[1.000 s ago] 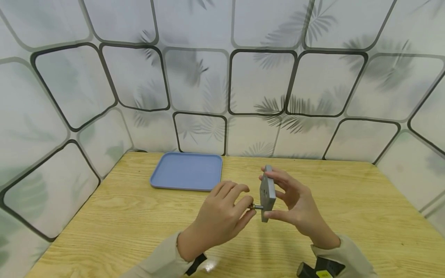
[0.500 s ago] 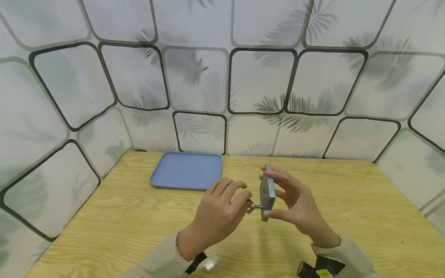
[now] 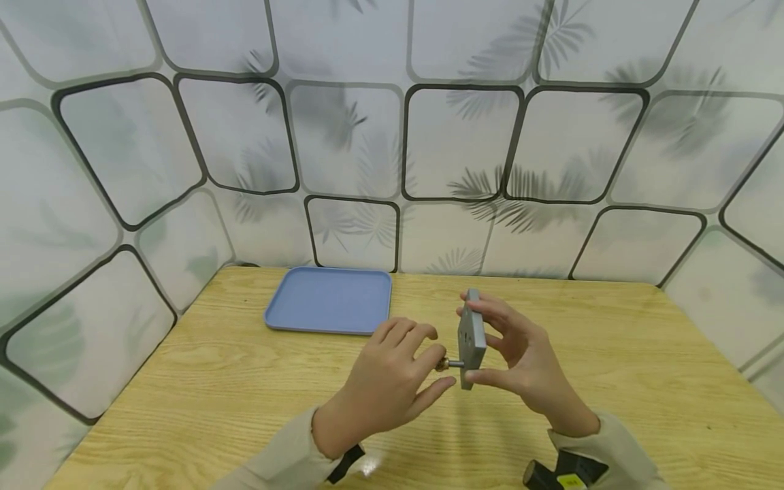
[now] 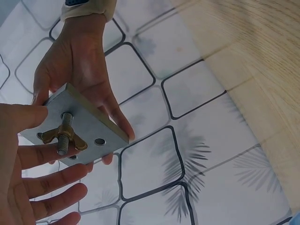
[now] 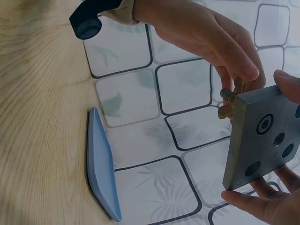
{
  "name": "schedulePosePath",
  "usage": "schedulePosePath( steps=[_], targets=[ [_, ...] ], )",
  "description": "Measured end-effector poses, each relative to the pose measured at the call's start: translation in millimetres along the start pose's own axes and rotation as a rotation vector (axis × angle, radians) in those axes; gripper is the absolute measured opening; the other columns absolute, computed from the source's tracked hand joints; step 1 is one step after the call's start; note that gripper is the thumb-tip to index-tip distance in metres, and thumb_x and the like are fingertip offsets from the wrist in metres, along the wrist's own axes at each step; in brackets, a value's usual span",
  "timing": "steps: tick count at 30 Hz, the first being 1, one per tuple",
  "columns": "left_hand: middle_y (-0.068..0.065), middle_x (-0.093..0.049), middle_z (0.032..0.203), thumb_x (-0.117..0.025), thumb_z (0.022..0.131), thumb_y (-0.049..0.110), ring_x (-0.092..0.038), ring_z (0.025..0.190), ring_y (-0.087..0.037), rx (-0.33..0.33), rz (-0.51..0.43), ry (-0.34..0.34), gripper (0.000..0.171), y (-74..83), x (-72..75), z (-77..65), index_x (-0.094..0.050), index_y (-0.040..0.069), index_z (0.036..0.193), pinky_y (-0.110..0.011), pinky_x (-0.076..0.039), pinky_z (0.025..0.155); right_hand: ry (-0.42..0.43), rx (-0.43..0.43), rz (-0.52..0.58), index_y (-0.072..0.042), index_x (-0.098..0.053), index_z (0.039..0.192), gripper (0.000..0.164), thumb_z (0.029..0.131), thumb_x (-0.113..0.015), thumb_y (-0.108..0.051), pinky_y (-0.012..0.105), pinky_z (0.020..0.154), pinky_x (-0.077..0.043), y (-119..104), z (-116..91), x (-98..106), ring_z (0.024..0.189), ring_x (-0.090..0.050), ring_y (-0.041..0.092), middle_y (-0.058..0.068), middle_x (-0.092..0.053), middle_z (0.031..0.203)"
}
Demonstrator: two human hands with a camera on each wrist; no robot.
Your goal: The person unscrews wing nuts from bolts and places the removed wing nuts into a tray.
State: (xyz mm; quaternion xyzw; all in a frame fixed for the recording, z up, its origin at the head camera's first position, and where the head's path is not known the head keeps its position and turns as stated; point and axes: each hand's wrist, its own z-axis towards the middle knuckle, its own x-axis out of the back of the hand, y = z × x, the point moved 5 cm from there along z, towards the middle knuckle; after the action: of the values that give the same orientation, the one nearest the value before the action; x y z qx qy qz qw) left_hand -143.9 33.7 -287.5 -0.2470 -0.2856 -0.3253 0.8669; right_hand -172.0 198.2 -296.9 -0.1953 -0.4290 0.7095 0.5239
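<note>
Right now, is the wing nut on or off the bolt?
On: the bolt pokes through the wing nut, with a gap before the metal plate.

Dim wrist views, glare on tabletop [image 3: 245,388]

It's two hands [image 3: 388,384] [image 3: 533,371], two sleeves [image 3: 282,449] [image 3: 615,446], one metal plate [image 3: 475,340], one bolt [image 4: 63,146], one wing nut [image 4: 80,142], and I see one tray [image 3: 331,299], one desk [image 3: 233,401]!
</note>
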Motion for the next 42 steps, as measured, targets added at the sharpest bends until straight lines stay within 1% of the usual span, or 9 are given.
schedulePosePath(
  steps=[3, 7, 14, 18, 22, 25, 34, 38, 42],
  targets=[
    [0.001, -0.062, 0.097, -0.07, 0.079, 0.045, -0.056, 0.088, -0.015, -0.002, 0.004, -0.029, 0.026, 0.1, -1.0, -0.5, -0.065, 0.021, 0.084, -0.031, -0.048, 0.086, 0.0, 0.001, -0.001, 0.012, -0.04, 0.132, 0.071, 0.07, -0.074, 0.011, 0.031, 0.095, -0.049, -0.3, -0.1, 0.1, 0.126, -0.049, 0.013, 0.008, -0.042, 0.146],
    [0.001, -0.063, 0.097, -0.073, 0.079, 0.038, -0.058, 0.088, -0.015, 0.014, 0.017, -0.022, 0.019, -0.2, 0.1, -0.2, -0.066, 0.021, 0.084, -0.032, -0.049, 0.086, 0.002, 0.002, -0.007, 0.011, -0.04, 0.133, 0.071, 0.07, -0.074, 0.011, 0.031, 0.095, -0.049, -0.3, 0.3, 0.4, 0.127, -0.049, 0.014, 0.006, -0.043, 0.146],
    [0.001, -0.065, 0.095, -0.074, 0.079, 0.031, -0.058, 0.086, -0.015, 0.044, 0.02, 0.064, 0.016, -1.2, 5.0, 1.9, -0.067, 0.018, 0.088, -0.03, -0.05, 0.083, 0.008, 0.002, -0.006, 0.011, -0.041, 0.132, 0.071, 0.07, -0.074, 0.01, 0.031, 0.095, -0.05, 0.0, 0.4, 1.3, 0.127, -0.049, 0.015, 0.006, -0.043, 0.146],
    [0.001, -0.064, 0.093, -0.077, 0.077, 0.027, -0.058, 0.083, -0.015, 0.027, 0.022, 0.128, 0.019, -1.3, 7.1, 2.5, -0.066, 0.016, 0.088, -0.03, -0.05, 0.082, 0.005, 0.002, 0.003, 0.012, -0.041, 0.132, 0.071, 0.07, -0.075, 0.01, 0.031, 0.096, -0.049, -0.5, 0.2, 0.6, 0.126, -0.049, 0.013, 0.008, -0.042, 0.146],
    [0.0, -0.065, 0.091, -0.077, 0.076, 0.021, -0.058, 0.08, -0.014, -0.002, 0.032, 0.177, 0.016, -0.4, 8.8, 3.2, -0.063, 0.015, 0.082, -0.029, -0.05, 0.082, 0.004, 0.003, 0.003, 0.013, -0.041, 0.131, 0.071, 0.069, -0.075, 0.01, 0.031, 0.096, -0.049, -0.7, 0.3, 0.4, 0.127, -0.049, 0.013, 0.002, -0.043, 0.145],
    [0.0, -0.065, 0.091, -0.077, 0.076, 0.023, -0.058, 0.081, -0.014, -0.018, 0.022, 0.16, 0.016, 0.7, 8.6, 3.1, -0.063, 0.016, 0.079, -0.029, -0.05, 0.082, 0.004, 0.001, 0.004, 0.013, -0.04, 0.132, 0.071, 0.069, -0.075, 0.011, 0.031, 0.096, -0.049, -0.9, 0.3, 0.4, 0.127, -0.048, 0.014, -0.001, -0.044, 0.145],
    [0.001, -0.062, 0.097, -0.072, 0.078, 0.043, -0.056, 0.087, -0.015, -0.02, 0.001, -0.004, 0.025, 1.2, 0.5, 0.4, -0.064, 0.02, 0.085, -0.031, -0.048, 0.086, 0.004, -0.004, 0.001, 0.013, -0.039, 0.132, 0.072, 0.069, -0.074, 0.011, 0.031, 0.095, -0.049, -1.2, 0.1, 0.2, 0.127, -0.048, 0.013, 0.006, -0.042, 0.147],
    [0.001, -0.063, 0.097, -0.072, 0.079, 0.038, -0.057, 0.087, -0.015, -0.019, 0.022, -0.008, 0.021, 1.6, -0.4, 0.0, -0.066, 0.02, 0.086, -0.031, -0.049, 0.086, 0.007, -0.002, 0.0, 0.012, -0.04, 0.132, 0.071, 0.069, -0.074, 0.011, 0.031, 0.095, -0.049, -1.4, 0.0, 0.4, 0.127, -0.048, 0.013, 0.009, -0.041, 0.147],
    [0.002, -0.064, 0.095, -0.073, 0.08, 0.03, -0.058, 0.087, -0.014, 0.005, 0.016, 0.037, 0.015, 0.9, 1.6, 1.0, -0.068, 0.019, 0.087, -0.03, -0.049, 0.085, 0.012, -0.001, 0.005, 0.013, -0.04, 0.132, 0.071, 0.069, -0.075, 0.011, 0.031, 0.095, -0.05, -1.8, 0.4, 0.3, 0.127, -0.049, 0.012, 0.008, -0.042, 0.146]
  ],
)
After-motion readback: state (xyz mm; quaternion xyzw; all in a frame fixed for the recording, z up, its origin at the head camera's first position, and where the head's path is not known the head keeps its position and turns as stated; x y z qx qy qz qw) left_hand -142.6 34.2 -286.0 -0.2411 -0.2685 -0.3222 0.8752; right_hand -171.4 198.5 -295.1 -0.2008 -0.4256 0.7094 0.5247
